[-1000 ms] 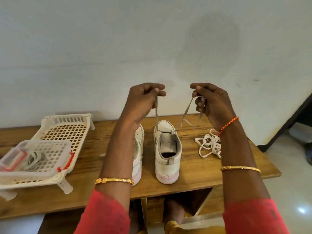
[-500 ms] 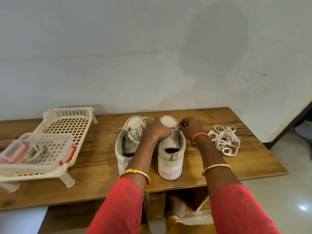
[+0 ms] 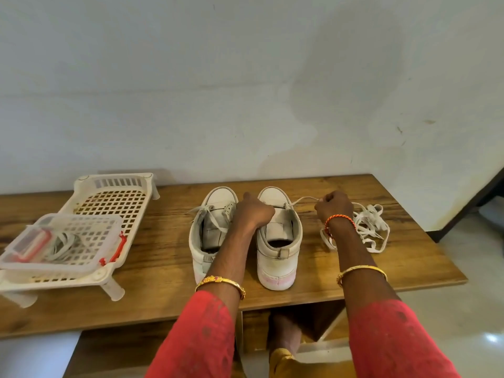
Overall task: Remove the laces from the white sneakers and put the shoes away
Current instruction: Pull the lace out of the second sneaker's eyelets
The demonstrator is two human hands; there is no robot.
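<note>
Pulling lace out of the right sneaker (image 3: 278, 230): right hand (image 3: 335, 207) is curled, pinching the lace end (image 3: 302, 201), which runs taut-ish from the sneaker's top eyelet area out to the right. Left hand (image 3: 253, 212) is a loose fist resting on the shoe's inner collar; whether it pinches anything, cannot tell. To do this well, I'd say brace the shoe with the left hand and draw the lace sideways, row by row, not yanking, so the sneaker doesn't slide on the wooden table (image 3: 163, 257).

Both sneakers sit mid-table, heels toward the person, toes to the wall. White, scuffed, pinkish heel soles. Left sneaker (image 3: 211, 227) looks still laced, loosely. Loose lace pile (image 3: 368, 227) lies just right of the right wrist. White plastic rack (image 3: 114, 197) with clear lidded box (image 3: 60, 241) sits far left.
</note>
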